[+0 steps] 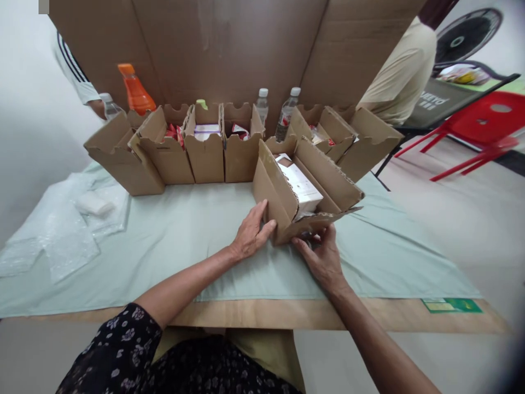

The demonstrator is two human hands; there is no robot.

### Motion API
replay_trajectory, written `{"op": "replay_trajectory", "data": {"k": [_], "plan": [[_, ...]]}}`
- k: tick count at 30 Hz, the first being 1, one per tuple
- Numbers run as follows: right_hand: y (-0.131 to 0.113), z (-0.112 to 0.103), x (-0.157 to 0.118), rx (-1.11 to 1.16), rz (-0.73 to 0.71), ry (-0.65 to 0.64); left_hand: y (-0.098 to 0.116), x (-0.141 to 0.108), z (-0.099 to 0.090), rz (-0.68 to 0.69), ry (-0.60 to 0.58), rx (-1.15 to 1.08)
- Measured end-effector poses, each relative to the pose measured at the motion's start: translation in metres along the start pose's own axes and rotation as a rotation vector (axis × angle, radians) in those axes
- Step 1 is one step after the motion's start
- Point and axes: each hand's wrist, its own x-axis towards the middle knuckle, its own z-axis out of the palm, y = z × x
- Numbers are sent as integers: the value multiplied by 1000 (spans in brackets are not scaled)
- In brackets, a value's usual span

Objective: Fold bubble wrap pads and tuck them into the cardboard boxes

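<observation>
A brown open-topped cardboard box (273, 202) stands askew on the green cloth, out in front of the row of boxes. Inside it lies a white carton (301, 186) with small printed marks. My left hand (253, 234) presses its fingers and thumb against the box's left side, near the bottom corner. At the near lower edge, my right hand (324, 257) has its thumb and fingers curled around the cardboard; some of its fingertips are hidden. Between them, both hands hold the box.
Similar boxes (209, 158) line the back, some holding red packets and cartons. Behind them stand an orange bottle (137, 93), clear bottles (262, 104) and a tall cardboard panel (233, 49). Clear plastic wrap (61, 219) lies left. Two other people are partly visible. A red chair (488, 123) stands right.
</observation>
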Motion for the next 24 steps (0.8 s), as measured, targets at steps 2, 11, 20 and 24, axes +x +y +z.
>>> {"op": "replay_trajectory", "data": {"k": [2, 11, 20, 24], "plan": [[5, -3, 10, -53, 20, -8, 3, 3, 4, 9, -13, 15], [12, -3, 20, -190, 77, -4, -1, 0, 10, 13, -80, 76], [6, 4, 47, -409, 117, 21, -7, 2, 12, -7, -107, 100], [7, 8, 61, -448, 129, 9, -8, 2, 13, -28, -115, 108]]}}
